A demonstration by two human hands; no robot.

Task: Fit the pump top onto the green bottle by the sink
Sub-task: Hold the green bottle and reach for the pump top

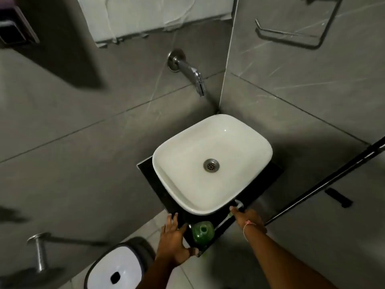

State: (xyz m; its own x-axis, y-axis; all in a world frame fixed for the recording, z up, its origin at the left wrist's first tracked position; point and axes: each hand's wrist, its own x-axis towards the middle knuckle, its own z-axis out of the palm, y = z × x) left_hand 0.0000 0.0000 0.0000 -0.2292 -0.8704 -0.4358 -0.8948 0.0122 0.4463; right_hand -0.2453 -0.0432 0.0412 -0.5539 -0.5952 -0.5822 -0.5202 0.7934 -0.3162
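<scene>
Left hand (174,236) spread open, fingers on the near-left edge of the black worktop (150,176), just beside the round green bottle (203,231), uncapped, neck open. Right hand (246,217) reaching to the white pump top (239,203) near the white ceramic basin (212,163); grip unclear. Grey tiled walls, chrome wall tap (191,74), white pedal bin (116,268) below.

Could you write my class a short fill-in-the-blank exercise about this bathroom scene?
1. The green bottle stands on a ____ counter.
2. The bottle's neck is ____, with no pump fitted.
3. The right hand reaches the white ____ beside the basin.

Answers: black; open; pump top
</scene>
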